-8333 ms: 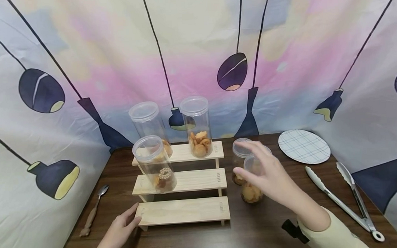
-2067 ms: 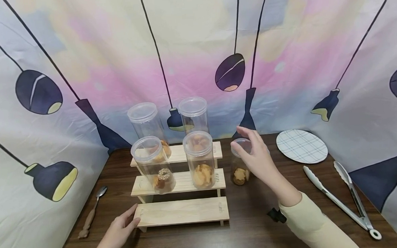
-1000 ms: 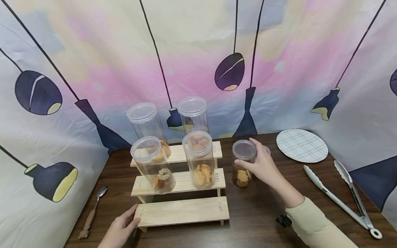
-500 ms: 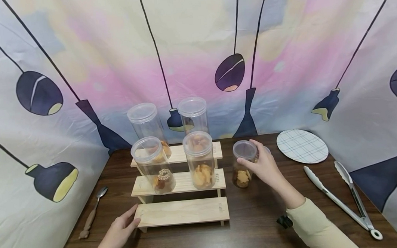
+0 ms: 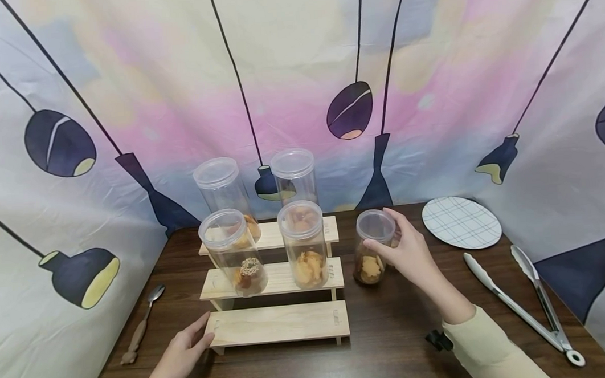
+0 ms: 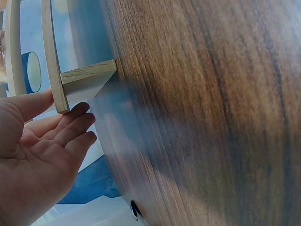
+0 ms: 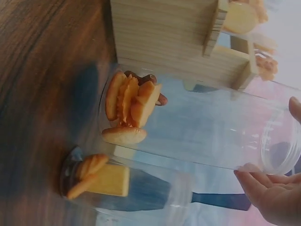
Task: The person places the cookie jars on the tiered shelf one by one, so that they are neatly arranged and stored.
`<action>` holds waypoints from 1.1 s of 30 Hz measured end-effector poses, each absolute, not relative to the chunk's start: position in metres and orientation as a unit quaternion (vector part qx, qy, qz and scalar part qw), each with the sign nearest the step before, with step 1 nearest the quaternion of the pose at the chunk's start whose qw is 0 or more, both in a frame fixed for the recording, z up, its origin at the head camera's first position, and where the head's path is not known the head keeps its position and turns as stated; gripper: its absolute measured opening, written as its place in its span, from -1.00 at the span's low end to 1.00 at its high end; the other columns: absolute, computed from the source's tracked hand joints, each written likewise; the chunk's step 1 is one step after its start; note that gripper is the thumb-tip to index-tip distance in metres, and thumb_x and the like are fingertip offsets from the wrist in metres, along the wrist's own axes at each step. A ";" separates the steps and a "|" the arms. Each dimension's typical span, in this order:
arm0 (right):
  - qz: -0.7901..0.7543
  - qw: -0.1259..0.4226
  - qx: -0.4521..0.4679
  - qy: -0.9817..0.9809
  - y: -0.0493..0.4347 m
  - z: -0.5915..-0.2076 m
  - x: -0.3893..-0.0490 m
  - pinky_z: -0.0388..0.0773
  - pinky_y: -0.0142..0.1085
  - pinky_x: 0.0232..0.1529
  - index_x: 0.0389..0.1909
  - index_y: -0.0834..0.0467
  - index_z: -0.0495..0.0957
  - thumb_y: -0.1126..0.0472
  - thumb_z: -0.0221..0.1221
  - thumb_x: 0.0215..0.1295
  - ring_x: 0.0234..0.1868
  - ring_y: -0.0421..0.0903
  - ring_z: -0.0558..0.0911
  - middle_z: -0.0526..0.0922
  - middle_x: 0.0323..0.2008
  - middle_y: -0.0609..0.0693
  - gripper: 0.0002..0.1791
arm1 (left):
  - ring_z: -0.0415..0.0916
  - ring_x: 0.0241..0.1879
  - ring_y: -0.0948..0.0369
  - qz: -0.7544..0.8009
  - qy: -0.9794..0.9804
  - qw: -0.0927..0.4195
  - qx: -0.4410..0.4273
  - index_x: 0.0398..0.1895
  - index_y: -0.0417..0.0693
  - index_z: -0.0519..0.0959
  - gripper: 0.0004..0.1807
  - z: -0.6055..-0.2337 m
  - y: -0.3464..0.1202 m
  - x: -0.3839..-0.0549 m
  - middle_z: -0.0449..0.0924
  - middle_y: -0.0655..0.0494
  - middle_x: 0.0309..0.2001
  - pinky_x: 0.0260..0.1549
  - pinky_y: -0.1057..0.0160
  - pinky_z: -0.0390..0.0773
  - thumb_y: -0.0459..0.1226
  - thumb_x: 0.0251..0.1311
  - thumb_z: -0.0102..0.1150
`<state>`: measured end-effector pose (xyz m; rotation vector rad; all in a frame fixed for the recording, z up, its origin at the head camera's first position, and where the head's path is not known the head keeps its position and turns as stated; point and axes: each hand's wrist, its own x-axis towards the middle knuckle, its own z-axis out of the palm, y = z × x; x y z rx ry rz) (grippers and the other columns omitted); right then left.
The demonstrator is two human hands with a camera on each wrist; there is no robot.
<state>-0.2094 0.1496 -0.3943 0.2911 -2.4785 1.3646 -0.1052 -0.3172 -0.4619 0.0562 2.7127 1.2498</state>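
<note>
My left hand pinches the left end of the lowest step of a three-tier wooden display rack. In the left wrist view its thumb lies above the board and the fingers curl beneath. Right of the rack, my right hand grips a clear lidded jar of cookies near its lid, thumb and fingers on opposite sides. The right wrist view shows the cookies at its bottom. Another clear jar with biscuits stands behind, mostly hidden by the hand in the head view.
Two jars stand on the middle step and two more jars on the top step. A spoon lies at left. Tongs and a checked plate lie at right. A patterned curtain backs the table.
A jar from the right now stands on the middle step's right side. My right hand has since taken hold of another jar, just now shifted slightly. The left hand stays put.
</note>
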 end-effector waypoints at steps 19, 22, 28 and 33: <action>0.436 0.196 0.132 -0.868 0.156 -0.367 -0.157 0.56 -0.21 -0.27 0.32 -0.18 0.35 -0.17 0.49 -0.13 -0.14 -0.13 0.64 0.56 0.01 -0.10 -0.10 | 0.32 0.21 -0.19 0.423 0.902 0.078 0.009 0.35 -0.54 0.14 -0.35 -0.461 -0.316 -0.106 0.21 -0.47 0.28 -0.01 0.10 0.52 -0.23 0.41 0.04; 0.435 0.205 0.150 -0.864 0.155 -0.366 -0.149 0.56 -0.25 -0.20 0.30 -0.20 0.37 -0.14 0.51 -0.15 -0.12 -0.16 0.63 0.56 0.05 -0.14 -0.11 | 0.32 0.21 -0.19 0.424 0.902 0.082 0.002 0.36 -0.52 0.13 -0.35 -0.461 -0.316 -0.106 0.20 -0.46 0.29 -0.01 0.11 0.52 -0.23 0.41 0.05; 0.429 0.202 0.177 -0.862 0.151 -0.362 -0.131 0.56 -0.26 -0.19 0.28 -0.24 0.39 -0.15 0.52 -0.19 -0.12 -0.22 0.62 0.57 0.02 -0.22 -0.11 | 0.30 0.23 -0.20 0.420 0.904 0.078 0.006 0.36 -0.51 0.13 -0.34 -0.462 -0.316 -0.105 0.19 -0.45 0.30 0.02 0.07 0.49 -0.21 0.42 0.03; 0.420 0.198 0.225 -0.857 0.140 -0.355 -0.121 0.54 -0.25 -0.11 0.28 -0.24 0.38 -0.18 0.52 -0.21 -0.02 -0.23 0.55 0.53 0.07 -0.30 -0.09 | 0.29 0.23 -0.19 0.417 0.906 0.077 0.004 0.37 -0.50 0.13 -0.34 -0.462 -0.316 -0.103 0.19 -0.44 0.30 0.03 0.06 0.48 -0.19 0.43 0.01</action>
